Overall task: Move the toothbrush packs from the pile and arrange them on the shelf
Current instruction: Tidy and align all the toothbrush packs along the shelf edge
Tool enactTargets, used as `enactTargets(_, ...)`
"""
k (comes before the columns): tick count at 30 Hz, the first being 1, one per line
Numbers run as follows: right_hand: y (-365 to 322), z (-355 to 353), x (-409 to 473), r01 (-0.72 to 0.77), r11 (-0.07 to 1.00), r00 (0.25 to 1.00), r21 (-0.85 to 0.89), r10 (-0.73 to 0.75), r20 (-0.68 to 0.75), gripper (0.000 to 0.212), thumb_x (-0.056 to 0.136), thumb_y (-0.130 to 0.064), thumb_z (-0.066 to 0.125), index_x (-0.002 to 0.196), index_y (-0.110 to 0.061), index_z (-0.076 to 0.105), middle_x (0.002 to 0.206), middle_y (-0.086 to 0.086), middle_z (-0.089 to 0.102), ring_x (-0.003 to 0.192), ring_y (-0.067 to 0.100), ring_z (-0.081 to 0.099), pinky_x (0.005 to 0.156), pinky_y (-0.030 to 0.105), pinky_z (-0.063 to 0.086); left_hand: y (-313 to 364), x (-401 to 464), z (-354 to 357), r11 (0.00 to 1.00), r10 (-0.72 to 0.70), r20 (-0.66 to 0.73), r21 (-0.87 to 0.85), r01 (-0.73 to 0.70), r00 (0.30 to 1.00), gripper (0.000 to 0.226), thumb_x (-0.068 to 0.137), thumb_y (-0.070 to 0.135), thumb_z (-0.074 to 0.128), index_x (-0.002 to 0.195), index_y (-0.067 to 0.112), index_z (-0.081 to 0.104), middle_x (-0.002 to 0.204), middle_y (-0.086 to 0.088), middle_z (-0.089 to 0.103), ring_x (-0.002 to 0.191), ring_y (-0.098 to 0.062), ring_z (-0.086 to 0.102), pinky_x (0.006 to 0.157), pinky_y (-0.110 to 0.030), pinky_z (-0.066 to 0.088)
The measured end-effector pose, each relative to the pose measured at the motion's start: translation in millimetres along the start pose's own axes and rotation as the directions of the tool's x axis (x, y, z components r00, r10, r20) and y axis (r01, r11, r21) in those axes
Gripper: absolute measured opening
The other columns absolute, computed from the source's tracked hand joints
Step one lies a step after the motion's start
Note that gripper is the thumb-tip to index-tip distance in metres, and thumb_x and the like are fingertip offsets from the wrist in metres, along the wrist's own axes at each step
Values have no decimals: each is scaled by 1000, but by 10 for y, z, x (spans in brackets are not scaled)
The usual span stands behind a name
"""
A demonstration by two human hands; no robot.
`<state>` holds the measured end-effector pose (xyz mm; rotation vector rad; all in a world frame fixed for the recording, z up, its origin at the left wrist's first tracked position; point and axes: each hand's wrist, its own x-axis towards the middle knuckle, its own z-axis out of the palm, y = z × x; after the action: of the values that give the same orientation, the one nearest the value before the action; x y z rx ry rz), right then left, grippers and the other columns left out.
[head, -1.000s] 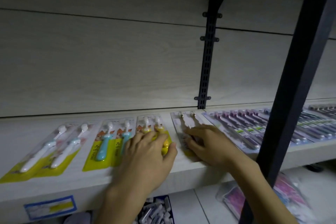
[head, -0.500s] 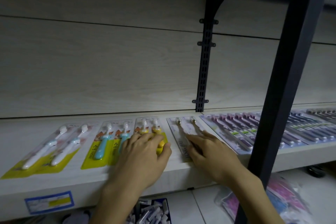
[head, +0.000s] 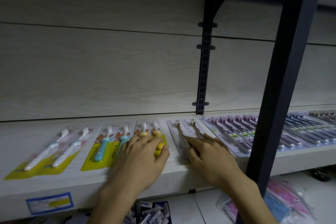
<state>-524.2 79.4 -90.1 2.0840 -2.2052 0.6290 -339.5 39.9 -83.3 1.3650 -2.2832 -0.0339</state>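
Several toothbrush packs lie flat in a row on the pale wooden shelf (head: 54, 183). My left hand (head: 143, 158) lies over the yellow-brush pack (head: 148, 131), fingers on top and thumb curled at its right edge. My right hand (head: 209, 154) rests flat, fingers spread, on the pale grey pack (head: 179, 132) just to the right. Left of them sit a blue-brush pack (head: 104, 143) and a white-brush pack (head: 51, 149). Purple packs (head: 234, 131) and dark blue packs (head: 301, 129) fill the shelf to the right. A bag of pink packs (head: 283, 203) lies on the level below.
A black upright post (head: 283, 78) stands close in front of the shelf, right of my right arm. A slotted black rail (head: 203, 71) runs up the back panel. A blue price label (head: 49, 202) sits on the shelf front. A box of small items (head: 151, 212) is below.
Both hands stay on the same two packs. The right hand has drawn back toward the shelf edge, so more of the pale grey pack shows. The view has shifted slightly.
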Motion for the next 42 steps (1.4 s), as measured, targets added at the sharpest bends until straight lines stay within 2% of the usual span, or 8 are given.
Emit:
enactTargets(13,-20,9,-58,54,997,990,-50,-60,-126,49,91,-43,20,124,-31,55,123,-13,56,118,12,44,97,28,36,2,-9,-7,1000,8,-43,13,-8,999,42,95,54,28,127,37,50,131,19,50,118,-8,41,100,-28,33)
enactTargets(15,-28,-14,-36,59,997,990,-42,-64,-125,40,95,-38,30,126,-30,54,128,-11,52,123,14,42,100,30,34,-4,-3,2,1000,-1,-66,26,3,998,43,94,54,27,125,37,51,129,20,51,116,-9,42,98,-28,33)
enactTargets(19,-101,-77,45,123,987,981,-100,-136,-138,59,85,-44,15,127,-29,53,133,-9,52,128,19,42,107,39,33,-17,7,-9,1000,-18,-133,20,21,991,40,93,53,34,125,38,52,128,20,53,115,-9,44,96,-28,35)
enactTargets(26,-431,-70,131,236,967,968,-95,-242,-69,41,95,-40,39,134,-30,48,135,-8,51,127,20,43,107,35,30,-254,-79,-155,996,-57,-233,47,69,971,44,84,51,36,113,33,62,115,13,63,108,-17,53,89,-32,39)
enactTargets(32,-774,31,213,286,958,958,-9,-286,-2,39,94,-36,44,131,-26,51,133,-5,52,122,22,47,100,34,37,-662,-81,-255,996,-69,-96,55,74,993,38,90,45,36,122,35,56,125,17,57,116,-11,49,95,-30,42)
enactTargets(37,-1013,201,290,263,964,964,40,-265,37,37,91,-41,37,113,-24,61,115,-5,58,109,21,53,95,37,42,-794,-92,-278,998,-55,55,-35,57,997,36,93,48,36,126,43,50,124,19,56,114,-6,47,93,-34,46)
enactTargets(40,-1071,275,301,268,961,960,68,-273,65,44,90,-45,28,105,-25,64,110,-7,60,106,18,54,102,36,38,-838,-115,-322,999,-48,68,8,48,997,37,95,47,35,129,40,49,128,18,55,117,-7,45,95,-30,42)
enactTargets(42,-1102,265,290,268,961,957,69,-274,96,42,94,-43,28,112,-28,63,124,-7,58,117,20,50,111,38,30,-873,-129,-360,999,-48,77,27,46,996,39,96,48,34,131,40,48,132,18,52,120,-10,44,99,-32,39)
